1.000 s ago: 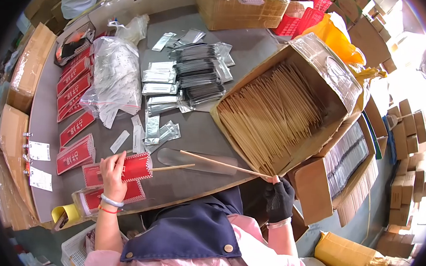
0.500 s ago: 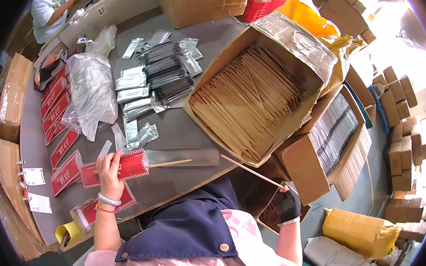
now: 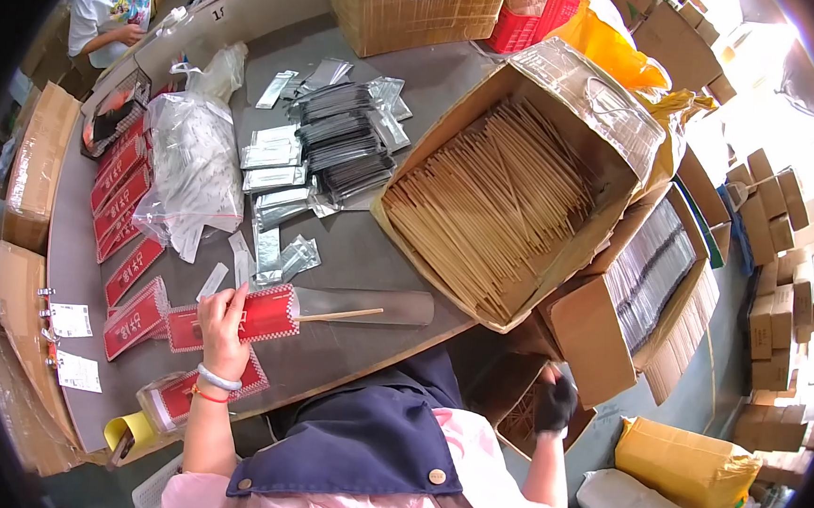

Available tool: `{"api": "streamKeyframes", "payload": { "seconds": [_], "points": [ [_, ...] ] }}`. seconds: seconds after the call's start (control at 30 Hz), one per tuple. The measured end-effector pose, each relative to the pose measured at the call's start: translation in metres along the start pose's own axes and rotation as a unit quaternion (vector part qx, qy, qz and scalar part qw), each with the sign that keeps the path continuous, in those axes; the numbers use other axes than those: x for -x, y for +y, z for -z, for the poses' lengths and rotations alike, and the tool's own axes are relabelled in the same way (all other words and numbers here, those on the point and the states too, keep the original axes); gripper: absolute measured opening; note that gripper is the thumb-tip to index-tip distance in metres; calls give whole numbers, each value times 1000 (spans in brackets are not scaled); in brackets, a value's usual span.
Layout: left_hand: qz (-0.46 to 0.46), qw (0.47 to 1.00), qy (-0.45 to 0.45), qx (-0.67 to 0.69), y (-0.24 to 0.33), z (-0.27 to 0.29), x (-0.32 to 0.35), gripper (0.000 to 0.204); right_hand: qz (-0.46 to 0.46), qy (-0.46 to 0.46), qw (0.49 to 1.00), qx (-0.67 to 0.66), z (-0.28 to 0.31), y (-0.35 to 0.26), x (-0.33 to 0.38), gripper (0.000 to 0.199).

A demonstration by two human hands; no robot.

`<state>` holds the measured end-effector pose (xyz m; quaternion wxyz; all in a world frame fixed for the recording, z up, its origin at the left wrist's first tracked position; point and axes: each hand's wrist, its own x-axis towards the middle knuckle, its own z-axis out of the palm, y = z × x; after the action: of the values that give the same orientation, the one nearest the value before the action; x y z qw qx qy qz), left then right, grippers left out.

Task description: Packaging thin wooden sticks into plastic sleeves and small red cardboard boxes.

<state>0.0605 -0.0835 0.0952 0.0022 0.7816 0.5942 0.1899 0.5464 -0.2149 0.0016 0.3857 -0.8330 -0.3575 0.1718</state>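
Observation:
My left hand (image 3: 222, 328) grips a red printed paper packet (image 3: 271, 313) at the table's front left. A thin wooden stick (image 3: 344, 315) sticks out of its right end, over a long clear plastic sleeve (image 3: 398, 307) lying on the table. More red packets (image 3: 136, 318) lie left of this hand, and another lies under its wrist. Off the table's edge, my right hand (image 3: 555, 398) wears a black fingerless glove. It hovers over an open cardboard box (image 3: 517, 415) below table height. Its fingertips are small and blurred, and no stick shows in them.
A big carton (image 3: 516, 309) of wooden sticks stands at the table's right, beside a carton (image 3: 590, 338) of flat grey pieces. Silver and black sachets (image 3: 334, 145) and a clear plastic bag (image 3: 192, 159) lie mid-table. Another person (image 3: 112, 16) stands far left.
The wooden stick that my right hand held over the lower box is gone from view. My right hand has drawn back slightly. My left hand still holds the red packet.

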Motion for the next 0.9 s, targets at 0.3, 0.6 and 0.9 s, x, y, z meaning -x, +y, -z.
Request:
{"api": "streamKeyframes", "payload": {
  "seconds": [0.3, 0.6, 0.9],
  "points": [
    [16, 998, 31, 46, 3, -1, -10, 75, 332, -141, 914, 185, -94, -105, -117, 24],
    [66, 995, 20, 71, -6, 13, -1, 76, 272, -135, 939, 162, -98, -113, -113, 13],
    [88, 987, 39, 130, -9, 13, 6, 81, 367, -194, 910, -23, -56, -214, -51, 9]
  ]
}}
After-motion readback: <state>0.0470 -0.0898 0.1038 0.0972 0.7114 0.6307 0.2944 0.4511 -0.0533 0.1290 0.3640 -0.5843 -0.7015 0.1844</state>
